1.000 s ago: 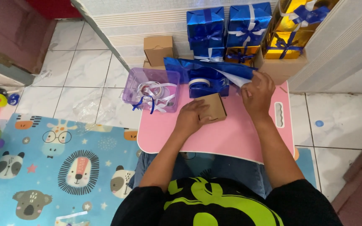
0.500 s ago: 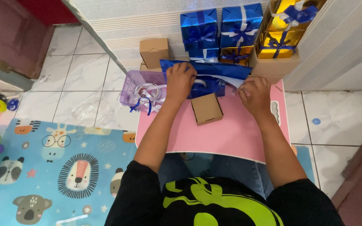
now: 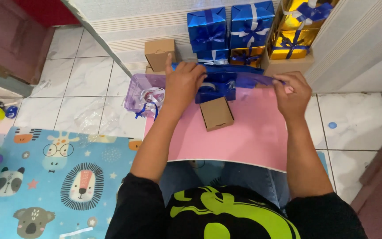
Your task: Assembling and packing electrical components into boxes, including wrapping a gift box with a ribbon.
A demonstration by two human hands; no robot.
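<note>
A sheet of shiny blue wrapping paper (image 3: 226, 77) stretches across the far edge of the small pink table (image 3: 244, 137). My left hand (image 3: 183, 82) grips its left end and my right hand (image 3: 292, 92) pinches its right end. A small brown cardboard box (image 3: 216, 113) lies on the table just in front of the paper, between my hands and touched by neither. A tape roll partly shows under the blue sheet.
A purple translucent tray (image 3: 133, 93) with ribbons stands left of the table. Wrapped blue (image 3: 207, 29) and gold gift boxes (image 3: 293, 44) and plain cardboard boxes (image 3: 160, 53) are stacked against the wall behind. An animal-print play mat (image 3: 45, 177) covers the floor at left.
My left hand left the brown box and moved forward to the blue paper's left end. Both hands now hold the sheet, lifted and pulled out flat.
</note>
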